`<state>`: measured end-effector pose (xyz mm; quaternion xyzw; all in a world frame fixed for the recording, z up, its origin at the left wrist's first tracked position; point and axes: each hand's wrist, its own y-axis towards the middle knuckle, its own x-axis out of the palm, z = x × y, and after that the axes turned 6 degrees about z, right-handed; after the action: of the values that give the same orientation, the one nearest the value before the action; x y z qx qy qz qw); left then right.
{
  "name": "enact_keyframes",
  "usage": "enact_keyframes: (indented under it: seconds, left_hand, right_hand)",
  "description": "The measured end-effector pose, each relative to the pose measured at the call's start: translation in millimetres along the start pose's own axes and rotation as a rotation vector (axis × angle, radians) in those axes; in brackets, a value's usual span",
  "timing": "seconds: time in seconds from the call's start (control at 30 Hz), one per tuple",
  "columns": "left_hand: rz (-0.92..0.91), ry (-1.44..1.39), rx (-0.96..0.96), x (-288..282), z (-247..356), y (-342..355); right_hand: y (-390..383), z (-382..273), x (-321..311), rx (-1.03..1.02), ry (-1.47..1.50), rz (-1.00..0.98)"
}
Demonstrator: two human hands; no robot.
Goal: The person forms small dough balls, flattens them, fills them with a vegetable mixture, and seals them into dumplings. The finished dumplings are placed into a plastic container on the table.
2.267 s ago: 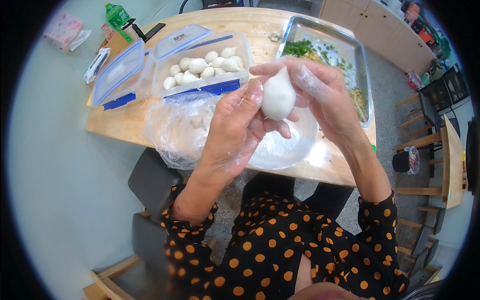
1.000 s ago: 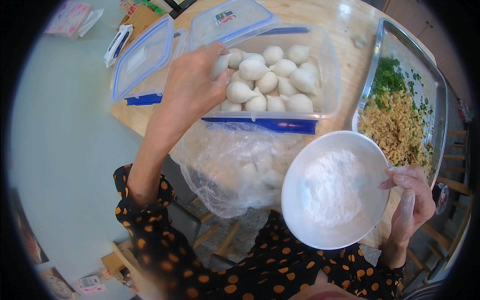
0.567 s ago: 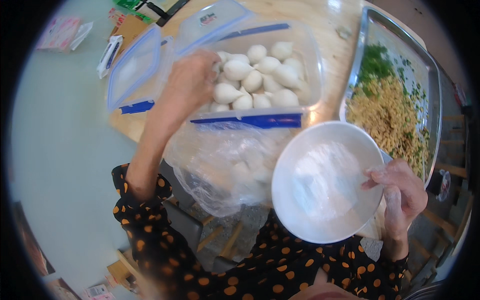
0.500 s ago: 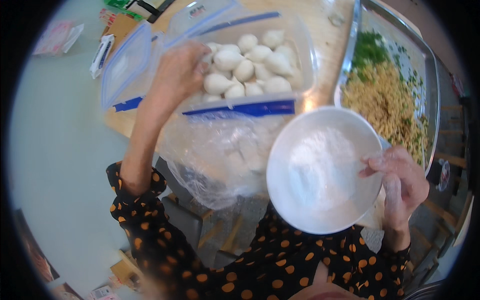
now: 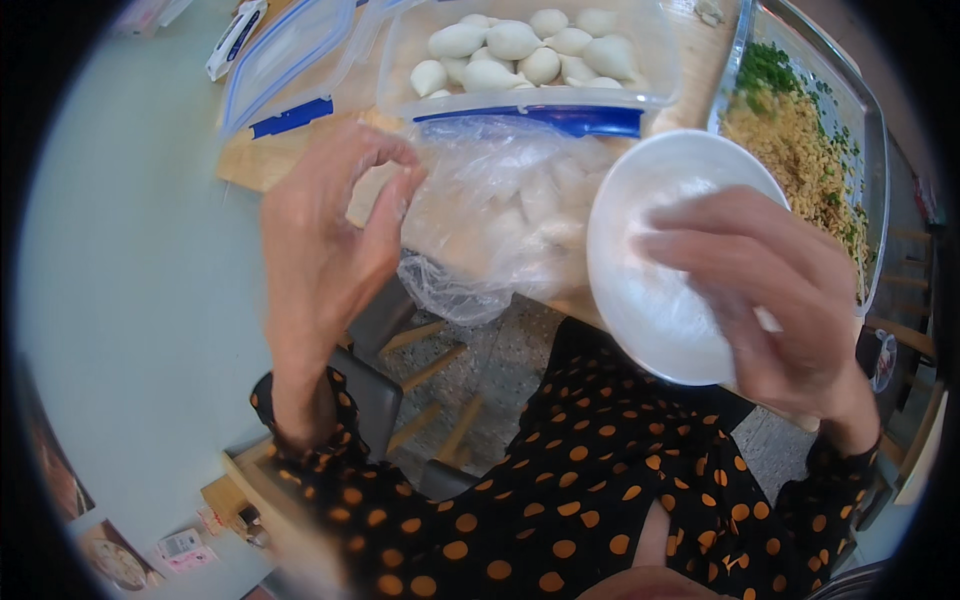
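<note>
My left hand (image 5: 330,235) hovers in front of the table edge, fingers curled, thumb and forefinger nearly touching, with nothing in it. Next to it lies a crumpled clear plastic bag (image 5: 500,210). My right hand (image 5: 770,290) lies blurred across a white bowl (image 5: 650,270) dusted with flour, its spread fingers reaching into it. Behind the bag stands a clear plastic container (image 5: 620,98) with a blue rim, filled with several white dough balls (image 5: 510,40).
A metal tray (image 5: 872,130) with minced filling and chopped greens (image 5: 800,150) stands at the right. The container's blue-edged lid (image 5: 290,50) lies at the back left on the wooden table (image 5: 260,165). Below the edge are a dark chair seat (image 5: 370,400) and speckled floor.
My left hand has come back from the dough-ball container toward me with nothing in it. My right hand has moved from the bowl's right rim across its inside.
</note>
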<state>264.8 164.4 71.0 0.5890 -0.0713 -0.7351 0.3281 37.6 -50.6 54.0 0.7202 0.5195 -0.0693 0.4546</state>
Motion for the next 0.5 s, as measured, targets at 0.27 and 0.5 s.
enact_keyframes:
  seconds: [0.27, 0.5]
  left_hand:
    - [-0.109, 0.172, -0.516, -6, -22, -76]
    - [-0.162, -0.705, -0.56, 9, -21, -110]
  right_hand:
    - [93, 33, 106, -0.434, -0.264, -0.326]
    - [94, 47, 128, -0.399, -0.359, -0.394]
